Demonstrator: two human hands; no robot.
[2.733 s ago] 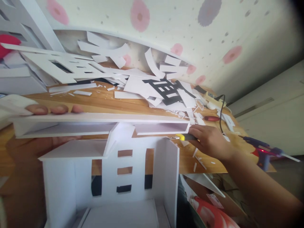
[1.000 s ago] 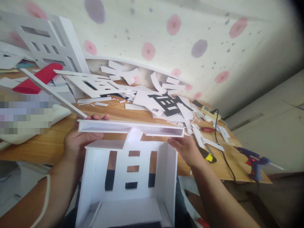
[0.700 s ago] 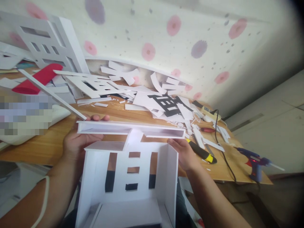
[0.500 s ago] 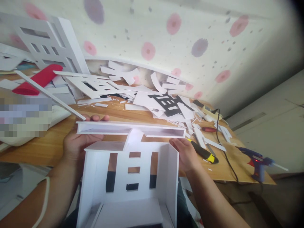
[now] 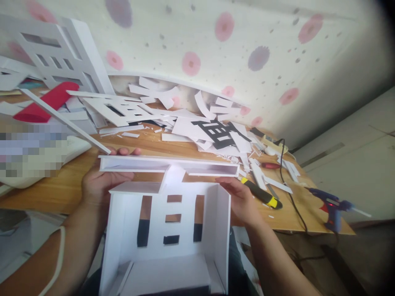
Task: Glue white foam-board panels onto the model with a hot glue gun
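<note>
A hollow white foam-board character, open towards me, has a long top bar, a short neck and a box-like body with cut-out windows. My left hand wraps round the left end of the bar, fingertips showing behind it and thumb in front. At the upper right edge of the body, my right hand grips the side wall; some fingers are hidden behind it. A thin white strip runs up and left from near my left fingertips; whether I hold it is unclear.
White offcuts and a black-and-white character sheet litter the wooden table. A yellow-black cutter lies right of my right hand. Further right stands a blue glue gun with a cord. A red roll and another white character are left.
The whole view has shifted slightly. My right hand's fingers have moved a little along the body's upper right edge; my left hand keeps its grip.
</note>
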